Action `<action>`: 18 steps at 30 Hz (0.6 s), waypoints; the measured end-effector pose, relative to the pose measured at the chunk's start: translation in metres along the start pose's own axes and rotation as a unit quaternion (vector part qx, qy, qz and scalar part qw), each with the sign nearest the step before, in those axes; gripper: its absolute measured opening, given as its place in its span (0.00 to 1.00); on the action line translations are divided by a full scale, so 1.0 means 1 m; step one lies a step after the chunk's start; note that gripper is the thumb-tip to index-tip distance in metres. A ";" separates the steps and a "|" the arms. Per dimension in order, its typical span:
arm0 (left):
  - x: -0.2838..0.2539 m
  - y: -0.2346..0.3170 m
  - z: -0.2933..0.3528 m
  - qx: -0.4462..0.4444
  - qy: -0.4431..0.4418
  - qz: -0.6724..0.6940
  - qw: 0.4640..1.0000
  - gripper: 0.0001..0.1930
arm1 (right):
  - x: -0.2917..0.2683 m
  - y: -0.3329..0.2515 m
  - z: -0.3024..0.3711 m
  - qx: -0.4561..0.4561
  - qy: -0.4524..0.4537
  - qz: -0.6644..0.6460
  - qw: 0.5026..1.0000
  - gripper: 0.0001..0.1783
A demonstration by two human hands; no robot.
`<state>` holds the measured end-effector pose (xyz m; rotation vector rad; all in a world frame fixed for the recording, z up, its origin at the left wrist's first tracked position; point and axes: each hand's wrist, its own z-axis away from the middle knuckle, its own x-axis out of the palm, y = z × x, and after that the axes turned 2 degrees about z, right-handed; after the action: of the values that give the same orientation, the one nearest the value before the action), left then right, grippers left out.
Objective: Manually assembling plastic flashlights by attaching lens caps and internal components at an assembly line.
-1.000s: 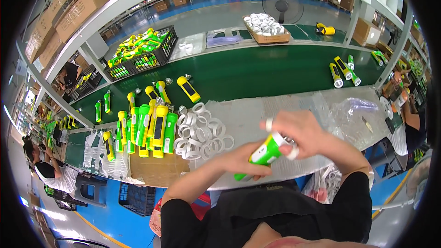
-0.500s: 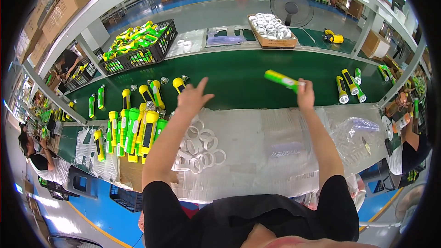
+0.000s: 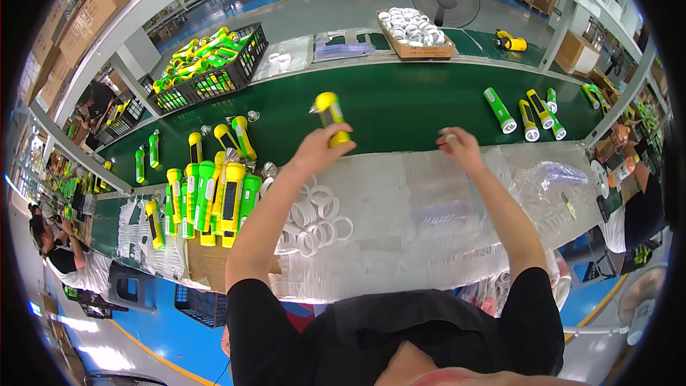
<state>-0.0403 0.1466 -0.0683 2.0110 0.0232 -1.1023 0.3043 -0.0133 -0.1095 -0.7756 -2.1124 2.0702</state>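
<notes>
Two flashlights have changed places within the last second, as I watch from my end. The green flashlight [image 3: 499, 109], which the right hand was holding half a second ago, now lies on the green belt [image 3: 407, 111], just left of four other flashlights [image 3: 541, 108], so that group has grown to five. The yellow flashlight [image 3: 329, 109] that lay beyond the crowded batch [image 3: 206, 189] is now in the left hand [image 3: 323, 149], whose thumb and fingers are wrapped around its near end. It tilts up over the belt's near edge, its wide yellow end pointing away from me, with a small silvery piece [image 3: 313, 109] beside that end; I cannot tell whether the two are joined.

The right hand [image 3: 461, 149] has come back from the belt, its fingers loosely bent. I see no flashlight in it, but a pale patch at the fingers is too blurred for me to say whether it holds something small.

I take this as a changeover: one flashlight is set down and the next is picked up. The white rings [image 3: 302, 214] lie heaped on the plastic-covered surface [image 3: 386, 257], touched by neither hand.
</notes>
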 end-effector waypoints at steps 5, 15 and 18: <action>0.045 0.100 0.068 0.169 -0.114 0.088 0.975 0.20 | 0.079 -0.069 0.071 0.164 -0.130 -0.259 0.943 0.35; 0.037 0.121 0.091 0.161 0.118 0.189 0.961 0.20 | 0.088 -0.094 0.172 0.120 -0.261 -0.371 0.883 0.25; 0.055 0.130 0.095 0.080 -0.048 0.440 0.893 0.20 | 0.096 -0.108 0.189 0.074 -0.365 -0.336 0.865 0.23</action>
<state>-0.0235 -0.0210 -0.0490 1.7664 -0.9654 -0.6040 0.1139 -0.1419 -0.0487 0.8095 -1.9952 2.2021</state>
